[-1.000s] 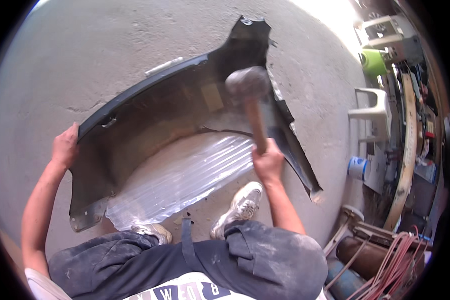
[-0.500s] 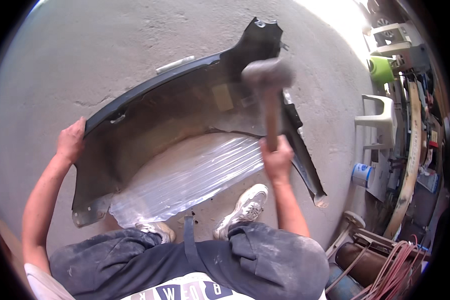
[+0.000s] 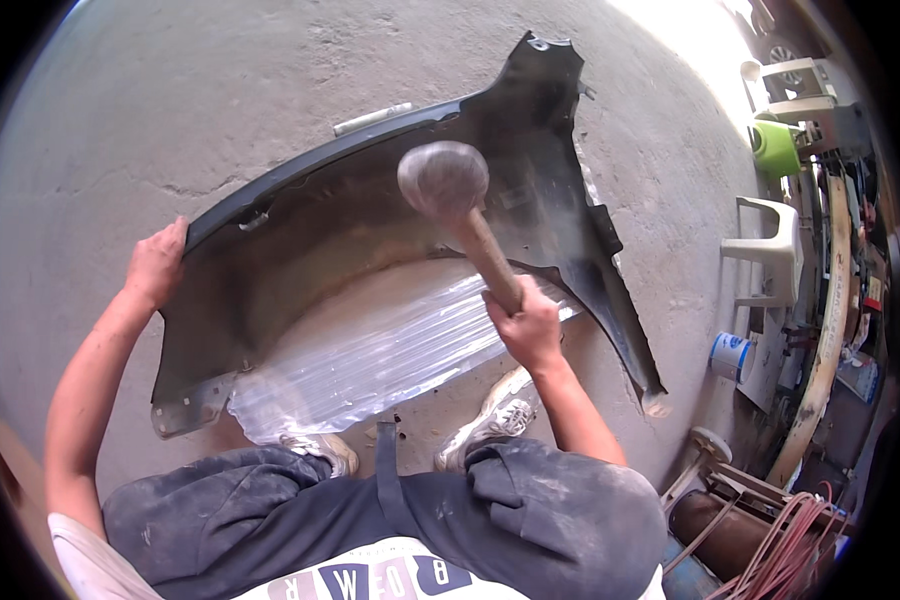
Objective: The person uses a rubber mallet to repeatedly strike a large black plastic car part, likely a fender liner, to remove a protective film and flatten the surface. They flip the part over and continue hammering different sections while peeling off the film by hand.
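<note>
A dark car fender [image 3: 370, 210] lies on the floor in front of me, its hollow inner side facing up. My left hand [image 3: 159, 263] is closed on the fender's far rim at its left end. In my right hand [image 3: 526, 326] is the wooden handle of a mallet [image 3: 443, 180], its rounded, worn grey head raised over the middle of the fender. The head hides part of the panel behind it. Crinkled clear plastic sheet [image 3: 370, 358] lies under the wheel-arch curve, between the fender and my shoes.
A pale stick-like piece [image 3: 372, 120] lies just past the fender's far edge. Along the right stand a white plastic stool [image 3: 770, 245], a green container [image 3: 775, 148], a blue-and-white can [image 3: 730, 356] and a wheeled cart [image 3: 710, 500] with red hose [image 3: 785, 535].
The mallet has swung left, from above the fender's right part to over its middle, with my right hand shifting slightly left. My left hand keeps its hold on the rim.
</note>
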The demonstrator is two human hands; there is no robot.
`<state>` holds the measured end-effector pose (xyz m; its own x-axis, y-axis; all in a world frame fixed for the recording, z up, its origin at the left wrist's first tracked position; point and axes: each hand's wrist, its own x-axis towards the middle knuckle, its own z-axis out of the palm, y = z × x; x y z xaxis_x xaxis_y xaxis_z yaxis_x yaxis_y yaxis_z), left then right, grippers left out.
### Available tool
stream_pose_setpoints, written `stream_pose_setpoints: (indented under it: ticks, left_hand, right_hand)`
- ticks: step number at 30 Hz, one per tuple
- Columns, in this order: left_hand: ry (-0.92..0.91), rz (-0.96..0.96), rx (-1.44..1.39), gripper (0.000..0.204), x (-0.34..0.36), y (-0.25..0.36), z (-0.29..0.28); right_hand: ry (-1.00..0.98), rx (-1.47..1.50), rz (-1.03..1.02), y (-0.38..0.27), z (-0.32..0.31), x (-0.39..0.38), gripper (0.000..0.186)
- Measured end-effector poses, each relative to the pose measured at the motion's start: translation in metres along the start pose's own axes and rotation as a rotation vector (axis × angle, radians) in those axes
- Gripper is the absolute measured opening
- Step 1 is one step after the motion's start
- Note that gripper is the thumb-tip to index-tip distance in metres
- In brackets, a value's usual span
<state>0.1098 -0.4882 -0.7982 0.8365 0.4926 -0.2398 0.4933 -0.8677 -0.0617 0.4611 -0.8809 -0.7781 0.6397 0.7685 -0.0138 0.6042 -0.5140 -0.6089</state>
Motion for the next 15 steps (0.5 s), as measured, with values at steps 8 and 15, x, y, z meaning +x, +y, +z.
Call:
stream_pose_setpoints:
  ticks: [8,15]
  left_hand:
    - [0.038,0.031,-0.056,0.048,0.005,0.008,0.004]
    - [0.037,0.028,-0.051,0.049,-0.004,0.004,0.000]
  right_hand:
    - [-0.153,-0.041,-0.047,0.018,0.025,-0.025,0.032]
    - [-0.292,0.109,0.082,-0.011,0.007,-0.050,0.031]
